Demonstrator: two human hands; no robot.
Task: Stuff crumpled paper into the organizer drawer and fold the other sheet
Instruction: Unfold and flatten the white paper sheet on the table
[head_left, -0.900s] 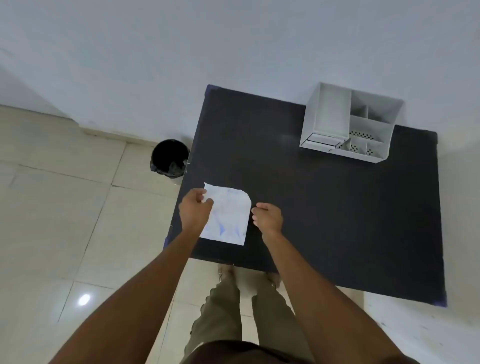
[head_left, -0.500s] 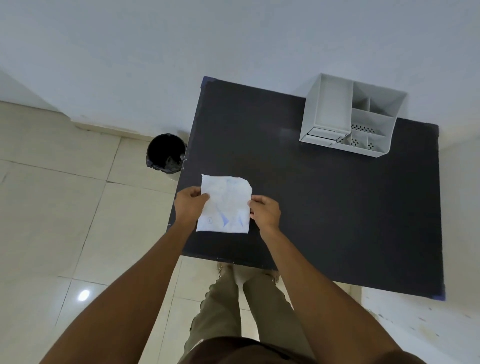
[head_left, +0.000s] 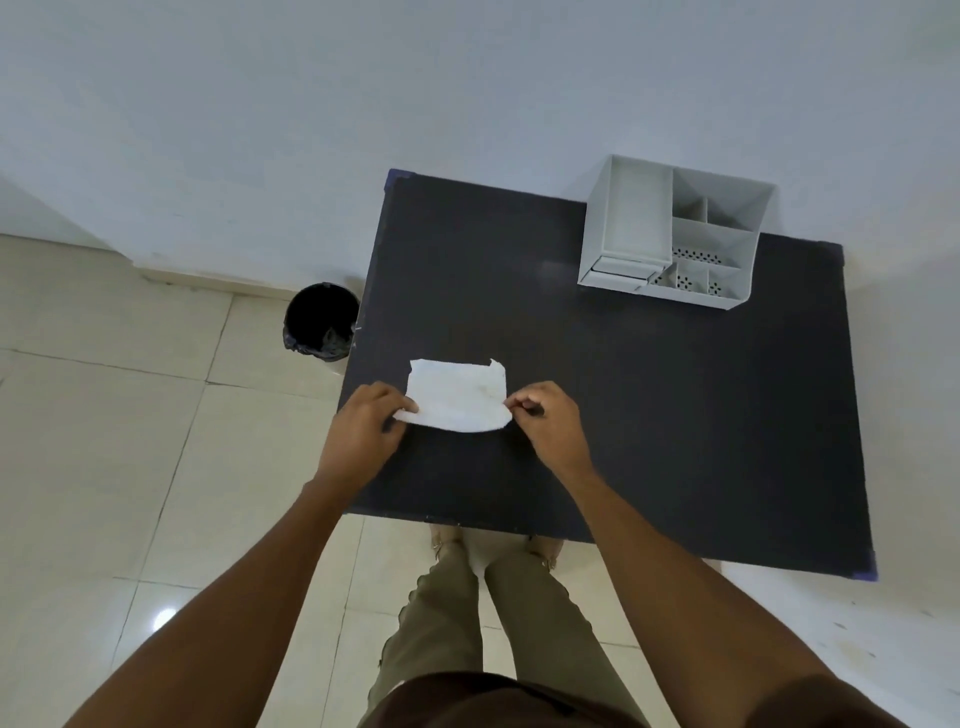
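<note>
A white sheet of paper (head_left: 457, 396) lies on the black table (head_left: 649, 405) near its left front part, its near edge curled up and over. My left hand (head_left: 363, 428) pinches the sheet's near left corner. My right hand (head_left: 545, 415) pinches its near right corner between thumb and fingers. The white organizer (head_left: 675, 231) stands at the table's far right against the wall, with a small drawer (head_left: 621, 273) low at its left front. No crumpled paper shows in the organizer from here.
A black waste bin (head_left: 322, 322) with a bag liner stands on the tiled floor just left of the table. The wall runs behind the table. My legs and feet are at the table's near edge.
Both hands took the sheet's near corners and brought the near edge up and away, so the sheet now looks shorter front to back. The printed side is turned under.
</note>
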